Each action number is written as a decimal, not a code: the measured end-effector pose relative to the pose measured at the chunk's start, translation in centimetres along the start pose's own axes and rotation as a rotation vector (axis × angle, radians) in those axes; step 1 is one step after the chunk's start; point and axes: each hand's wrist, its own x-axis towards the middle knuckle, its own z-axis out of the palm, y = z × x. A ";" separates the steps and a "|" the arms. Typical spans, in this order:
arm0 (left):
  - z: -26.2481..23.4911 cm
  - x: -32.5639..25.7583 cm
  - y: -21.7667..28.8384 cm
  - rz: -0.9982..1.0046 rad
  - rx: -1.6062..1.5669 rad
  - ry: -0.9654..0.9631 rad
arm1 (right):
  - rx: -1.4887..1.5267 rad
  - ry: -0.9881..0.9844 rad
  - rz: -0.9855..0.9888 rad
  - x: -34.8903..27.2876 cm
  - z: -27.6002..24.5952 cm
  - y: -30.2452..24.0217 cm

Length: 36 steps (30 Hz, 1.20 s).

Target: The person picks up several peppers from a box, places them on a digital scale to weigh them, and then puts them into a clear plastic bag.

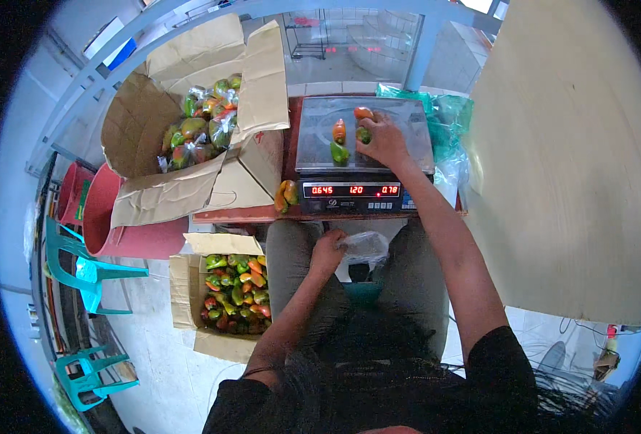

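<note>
Over the weighing scale's metal plate (312, 148), my right hand (385, 142) is closed round a pepper (364, 135), its green side showing between thumb and fingers. An orange pepper (364, 113) shows at the fingertips; whether it is a separate one I cannot tell. To the left on the plate lies a pepper with an orange top (339, 130) and a green lower end (340, 153). Above my lap, my left hand (327, 253) pinches the edge of a clear plastic bag (368, 248), which hangs to its right.
A large cardboard box (143, 123) with bagged peppers stands at the left. Lower down is a smaller box (184, 291) of loose peppers. One pepper (286, 196) sits beside the scale's lit display (353, 191). Green plastic bags (450, 116) lie behind right; a tan board (559, 181) rises at the right.
</note>
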 end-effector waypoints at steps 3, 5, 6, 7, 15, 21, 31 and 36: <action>0.0 -0.3 0.2 0.021 -0.017 0.026 | 0.229 0.108 0.112 0.5 -0.3 0.7; 0.1 -0.3 0.2 0.051 -0.019 0.045 | 0.402 0.133 0.241 0.8 -0.2 2.1; 0.1 -0.1 0.0 0.037 -0.028 0.023 | 0.576 0.158 0.368 0.7 -0.1 2.7; 0.1 -0.1 -0.1 0.018 -0.037 0.001 | 0.576 0.155 0.373 0.4 0.0 2.6; -2.0 2.5 -0.4 -0.057 -0.050 0.396 | 0.167 0.346 0.274 -1.3 2.0 -0.8; -6.5 8.4 4.0 0.268 -0.129 0.749 | 0.237 0.339 0.333 -2.0 1.0 -0.8; -5.3 6.6 4.1 0.298 -0.074 0.615 | 0.296 0.240 0.452 -3.9 -1.5 -4.9; -5.4 4.5 4.7 0.330 0.020 0.614 | 0.333 0.234 0.417 -3.6 -0.3 -4.8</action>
